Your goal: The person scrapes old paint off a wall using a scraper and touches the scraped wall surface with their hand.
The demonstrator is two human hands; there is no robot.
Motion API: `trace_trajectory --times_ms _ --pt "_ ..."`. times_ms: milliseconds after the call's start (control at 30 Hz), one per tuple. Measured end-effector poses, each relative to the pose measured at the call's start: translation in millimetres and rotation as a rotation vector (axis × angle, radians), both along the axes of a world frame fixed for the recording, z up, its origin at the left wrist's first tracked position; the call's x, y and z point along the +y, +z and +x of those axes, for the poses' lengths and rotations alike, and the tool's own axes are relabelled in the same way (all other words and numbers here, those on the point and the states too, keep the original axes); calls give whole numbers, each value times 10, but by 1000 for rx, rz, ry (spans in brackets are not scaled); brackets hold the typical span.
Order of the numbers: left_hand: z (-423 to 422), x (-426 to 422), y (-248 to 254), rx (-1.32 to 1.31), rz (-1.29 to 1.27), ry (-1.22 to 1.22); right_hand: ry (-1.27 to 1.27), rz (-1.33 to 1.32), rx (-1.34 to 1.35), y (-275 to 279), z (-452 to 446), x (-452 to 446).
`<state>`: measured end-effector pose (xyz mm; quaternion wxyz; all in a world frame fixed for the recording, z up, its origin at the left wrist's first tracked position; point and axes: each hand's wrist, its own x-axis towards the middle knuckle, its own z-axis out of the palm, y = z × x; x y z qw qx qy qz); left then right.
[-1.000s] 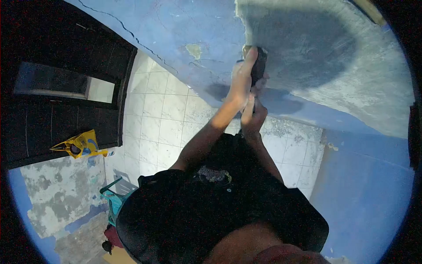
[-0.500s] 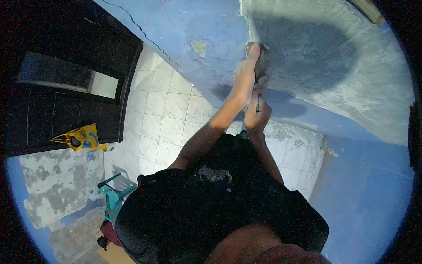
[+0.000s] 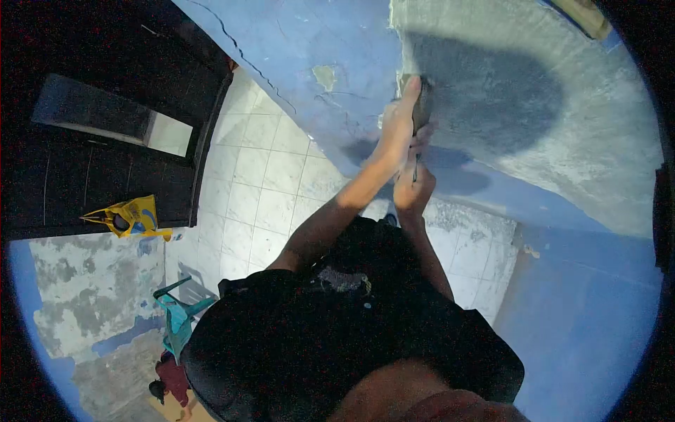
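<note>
A scraper with a broad dark blade (image 3: 422,105) rests against the wall where blue paint (image 3: 358,42) meets a bare grey patch (image 3: 605,105). My left hand (image 3: 399,130) lies along the blade, its thumb stretched up the blade's left edge and its other fingers mostly hidden behind. Lower down, my right hand (image 3: 415,188) is closed round the handle end, close beneath the left. Rough, chipped paint edges (image 3: 399,53) run upward from the blade's top. A large shadow covers the grey patch to the right of the hands.
White floor tiles (image 3: 256,169) lie below the wall. To the left are a dark door (image 3: 105,165), a yellow bag (image 3: 133,215) and a teal plastic stool (image 3: 179,320). Another person (image 3: 172,376) in a maroon top is at the lower left. A second blue wall (image 3: 583,302) stands at right.
Both hands and the scraper have shifted slightly downward in view, still against the paint edge. The view has moved a little, and more of the other person shows at lower left.
</note>
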<state>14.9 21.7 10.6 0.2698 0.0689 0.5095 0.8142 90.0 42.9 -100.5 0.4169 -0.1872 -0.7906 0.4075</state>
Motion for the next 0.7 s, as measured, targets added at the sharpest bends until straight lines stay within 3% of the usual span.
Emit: trace_trajectory --times_ms 67,167,300,400,567,700 --pt "-45 -22 60 -14 2 -44 18 -129 -16 20 48 -37" --pt "13 -51 17 -17 -34 -66 9 3 10 224 56 -48" --pt "81 30 -62 -133 91 25 64 -266 -17 200 81 -68" --pt "-36 -104 -58 -47 119 -139 73 -199 -25 285 90 -74" --pt "17 -75 -140 -80 76 -60 52 -67 17 98 92 -40" --pt "1 -104 -33 -40 94 -95 72 -152 13 103 94 -54"
